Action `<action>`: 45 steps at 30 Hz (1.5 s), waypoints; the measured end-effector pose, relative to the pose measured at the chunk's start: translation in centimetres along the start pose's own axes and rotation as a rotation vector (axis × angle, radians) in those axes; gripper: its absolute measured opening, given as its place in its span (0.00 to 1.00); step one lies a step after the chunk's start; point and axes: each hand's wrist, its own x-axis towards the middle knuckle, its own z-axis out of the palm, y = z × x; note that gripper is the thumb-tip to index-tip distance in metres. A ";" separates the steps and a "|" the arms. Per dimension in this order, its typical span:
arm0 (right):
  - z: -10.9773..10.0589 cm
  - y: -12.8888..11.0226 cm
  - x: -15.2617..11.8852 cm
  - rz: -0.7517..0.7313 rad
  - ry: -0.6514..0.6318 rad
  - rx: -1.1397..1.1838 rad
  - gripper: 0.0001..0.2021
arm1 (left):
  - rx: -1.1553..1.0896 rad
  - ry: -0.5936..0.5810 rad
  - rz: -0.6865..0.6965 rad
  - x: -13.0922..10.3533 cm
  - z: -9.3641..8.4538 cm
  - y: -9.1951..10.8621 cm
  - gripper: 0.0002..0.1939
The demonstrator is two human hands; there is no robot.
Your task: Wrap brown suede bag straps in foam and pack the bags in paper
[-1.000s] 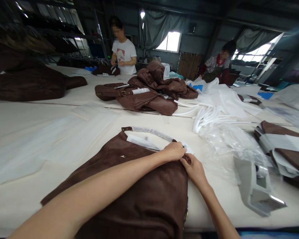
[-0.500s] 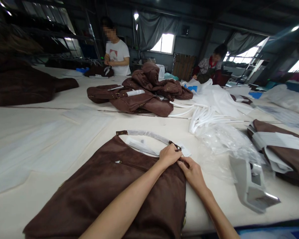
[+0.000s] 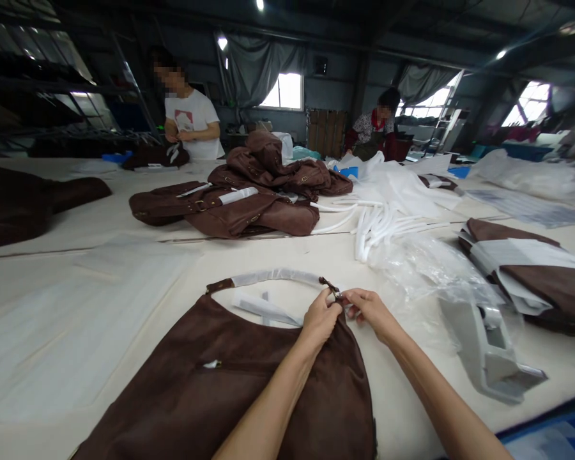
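Observation:
A dark brown handbag (image 3: 249, 377) lies flat in front of me, its shoulder strap (image 3: 278, 276) wrapped in white paper and arched away from me. My left hand (image 3: 322, 318) is closed on the bag's upper right corner, just below the strap's metal fitting (image 3: 334, 291). Beside it, my right hand (image 3: 368, 309) pinches at the same spot from the right, its fingertips touching the fitting. What exactly lies between the right fingertips is too small to make out. A small white-wrapped zip pull (image 3: 213, 364) shows on the bag's front.
A heap of brown bags (image 3: 268, 172) lies beyond. To the right are white tubes (image 3: 371, 223), clear plastic (image 3: 426, 281), a grey tape dispenser (image 3: 489, 351) and a paper-wrapped brown bag (image 3: 531, 268). White sheets (image 3: 67, 319) cover the left. Two people (image 3: 191, 121) work at the back.
My view has turned slightly right. My right hand has lifted from the bag's side edge to the strap fitting, which now shows. The white tag beside it is out of sight.

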 end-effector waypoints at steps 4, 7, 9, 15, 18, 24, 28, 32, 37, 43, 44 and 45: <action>0.0 -0.4 0.1 0.052 -0.045 0.063 0.16 | -0.131 0.001 0.004 0.0 -0.2 -0.2 0.26; -0.2 -0.9 0.1 0.071 -0.101 0.113 0.19 | -0.221 -0.006 0.011 -0.1 -0.4 0.0 0.28; -0.3 -1.3 0.2 0.065 -0.195 0.125 0.20 | -0.269 -0.006 0.016 -0.3 -0.5 0.2 0.28; -0.6 -1.2 0.2 -0.209 -0.237 -0.183 0.13 | -0.378 -0.012 0.049 -0.5 -0.8 0.4 0.27; -0.8 -0.9 -0.5 -0.294 -0.164 -0.255 0.09 | -0.363 0.047 0.073 -0.5 -0.8 0.2 0.28; -1.7 -1.8 -1.3 -0.246 -0.106 -0.179 0.08 | -0.434 -0.034 0.174 -0.7 -1.1 0.8 0.26; -0.8 -3.2 -0.5 -0.082 -0.130 0.223 0.17 | -0.495 -0.049 0.153 -0.7 -1.1 1.3 0.25; 1.2 -3.8 0.8 -0.038 -0.185 0.341 0.20 | -0.520 0.017 0.113 -0.4 -0.9 1.3 0.21; 3.0 -3.4 1.5 -0.044 -0.094 0.467 0.18 | -0.605 0.037 0.097 -0.3 -0.6 1.5 0.16; 3.7 -3.0 1.0 -0.057 -0.020 0.553 0.15 | -0.568 0.139 0.133 -0.1 -0.4 1.4 0.25; 3.6 -2.9 0.5 -0.061 -0.020 0.557 0.14 | -0.559 0.145 0.137 -0.1 -0.4 1.3 0.24; 3.3 -2.7 -0.1 -0.072 -0.020 0.542 0.13 | -0.559 0.153 0.134 -0.1 -0.5 1.4 0.22</action>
